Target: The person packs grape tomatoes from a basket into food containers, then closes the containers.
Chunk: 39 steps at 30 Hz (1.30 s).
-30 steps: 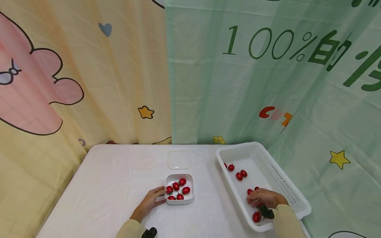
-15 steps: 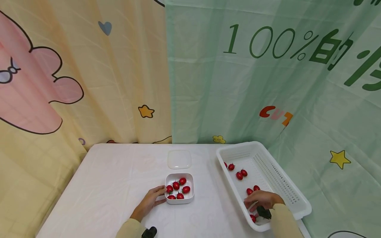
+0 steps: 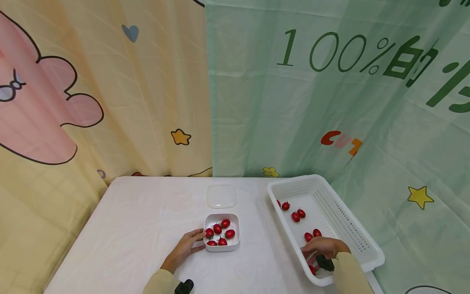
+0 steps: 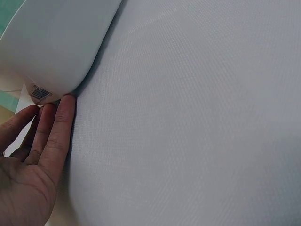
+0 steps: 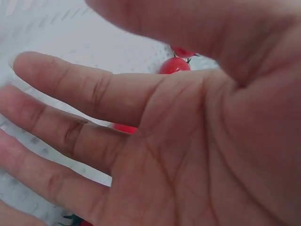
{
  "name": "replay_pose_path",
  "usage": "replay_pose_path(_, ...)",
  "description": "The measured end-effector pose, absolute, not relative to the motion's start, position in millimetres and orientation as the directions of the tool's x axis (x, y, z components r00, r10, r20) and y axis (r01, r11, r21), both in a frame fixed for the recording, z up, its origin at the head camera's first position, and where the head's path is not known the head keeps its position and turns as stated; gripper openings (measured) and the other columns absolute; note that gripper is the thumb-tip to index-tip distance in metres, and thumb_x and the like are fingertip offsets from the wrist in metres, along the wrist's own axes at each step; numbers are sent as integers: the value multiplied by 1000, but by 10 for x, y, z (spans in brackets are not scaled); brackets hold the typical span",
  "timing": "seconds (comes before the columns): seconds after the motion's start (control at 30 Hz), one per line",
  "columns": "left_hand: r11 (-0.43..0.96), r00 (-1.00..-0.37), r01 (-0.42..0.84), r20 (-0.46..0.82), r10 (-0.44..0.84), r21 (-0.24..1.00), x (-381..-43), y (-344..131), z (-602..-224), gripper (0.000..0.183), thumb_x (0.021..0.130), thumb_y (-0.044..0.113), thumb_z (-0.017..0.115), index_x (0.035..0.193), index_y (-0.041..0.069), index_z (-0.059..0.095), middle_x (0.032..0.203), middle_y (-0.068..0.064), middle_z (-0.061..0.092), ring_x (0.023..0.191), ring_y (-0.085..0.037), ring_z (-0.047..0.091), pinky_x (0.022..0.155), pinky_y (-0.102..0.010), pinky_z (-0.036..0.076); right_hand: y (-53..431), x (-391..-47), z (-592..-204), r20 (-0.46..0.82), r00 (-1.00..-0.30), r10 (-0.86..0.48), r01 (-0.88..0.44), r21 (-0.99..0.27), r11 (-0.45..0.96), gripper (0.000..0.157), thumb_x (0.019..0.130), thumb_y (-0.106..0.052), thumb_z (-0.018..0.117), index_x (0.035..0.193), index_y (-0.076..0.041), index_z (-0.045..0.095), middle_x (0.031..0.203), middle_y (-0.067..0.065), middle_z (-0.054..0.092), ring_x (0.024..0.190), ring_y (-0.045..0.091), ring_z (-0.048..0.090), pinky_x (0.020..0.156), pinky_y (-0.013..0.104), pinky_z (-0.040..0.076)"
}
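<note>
In the head view, a small white box [image 3: 235,245] holds several red cherry tomatoes [image 3: 217,228]. My left hand [image 3: 186,249] touches the left side of this box with extended fingers; the left wrist view shows the fingertips [image 4: 67,100] against its wall [image 4: 61,47]. My right hand [image 3: 323,247] reaches down into the near end of a white perforated basket [image 3: 330,208]. Its fingers [image 5: 89,89] are spread and fairly straight, with nothing held in the palm. Cherry tomatoes [image 5: 175,66] lie behind the hand, some partly covered by it. One tomato [image 3: 312,269] is close to the fingers.
A clear flat lid [image 3: 221,197] lies on the white table [image 3: 147,212] behind the box. Farther back in the basket are several more tomatoes [image 3: 295,217]. Yellow and green curtains [image 3: 257,122] hang behind the table.
My right hand has shifted slightly left inside the basket, and the tomato at the near end has moved left. The left hand stays at the box.
</note>
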<state>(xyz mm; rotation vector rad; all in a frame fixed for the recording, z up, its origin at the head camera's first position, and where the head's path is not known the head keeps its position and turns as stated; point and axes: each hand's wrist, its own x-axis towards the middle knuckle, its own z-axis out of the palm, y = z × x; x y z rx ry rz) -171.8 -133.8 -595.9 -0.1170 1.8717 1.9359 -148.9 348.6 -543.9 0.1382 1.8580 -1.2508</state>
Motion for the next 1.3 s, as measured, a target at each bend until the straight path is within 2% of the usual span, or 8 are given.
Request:
replay_pose_path(0.3, 21, -897, -368, -361, 256, 929, -1739, -1332, -5961, 61, 98, 28, 56, 137, -15, 37, 129, -27, 51, 110, -27, 56, 92, -45, 53, 3488, -1458, -5431, -713, -592, -376, 526, -696, 489, 27, 93, -23, 59, 103, -1, 70, 92, 6, 71, 78, 20, 68, 76, 44, 59)
replay_pose_path(0.47, 17, -895, -367, -357, 268, 930, -1736, -1338, -5970, 60, 98, 27, 55, 137, -15, 37, 129, -26, 52, 108, -25, 56, 93, -44, 53, 3493, -1434, -5410, -708, -577, -407, 568, -706, 424, 19, 91, -17, 59, 100, -3, 68, 91, 6, 68, 77, 19, 66, 76, 44, 59)
replay_pose_path(0.57, 13, -894, -366, -356, 272, 930, -1735, -1339, -5972, 60, 98, 26, 55, 137, -16, 38, 129, -25, 52, 108, -24, 57, 93, -43, 53, 3497, -1433, -5400, -688, -566, -454, 559, -725, 402, 15, 91, -13, 59, 99, -4, 68, 90, 4, 68, 76, 16, 66, 74, 38, 60)
replay_pose_path(0.73, 13, -895, -367, -357, 265, 930, -1737, -1339, -5968, 60, 98, 26, 56, 137, -16, 37, 128, -26, 52, 108, -24, 57, 93, -43, 53, 3499, -1451, -5394, -610, -562, -559, 471, -791, 390, 22, 90, -7, 57, 107, 3, 66, 89, 2, 70, 73, 12, 64, 68, 25, 57)
replay_pose_path(0.9, 22, -896, -370, -363, 256, 929, -1728, -1340, -5965, 60, 98, 26, 56, 137, -16, 38, 128, -26, 52, 108, -25, 56, 93, -43, 53, 3454, -1448, -5372, -565, -612, -554, 431, -825, 365, 27, 87, -2, 60, 112, 9, 64, 90, 3, 69, 75, 12, 62, 68, 23, 56)
replay_pose_path(1.13, 16, -900, -363, -356, 251, 931, -1714, -1340, -5979, 59, 99, 26, 55, 137, -16, 37, 129, -27, 51, 108, -25, 56, 92, -43, 53, 3343, -1455, -5330, -516, -745, -423, 382, -850, 363, 31, 86, 3, 64, 114, 15, 58, 97, 9, 69, 84, 20, 66, 77, 40, 60)
replay_pose_path(1.3, 18, -900, -360, -352, 259, 933, -1717, -1345, -5988, 60, 98, 26, 55, 137, -16, 37, 129, -27, 51, 109, -26, 56, 93, -43, 53, 3295, -1502, -5281, -476, -801, -364, 341, -862, 376, 34, 86, -2, 67, 115, 13, 58, 97, 9, 69, 85, 22, 67, 79, 45, 59)
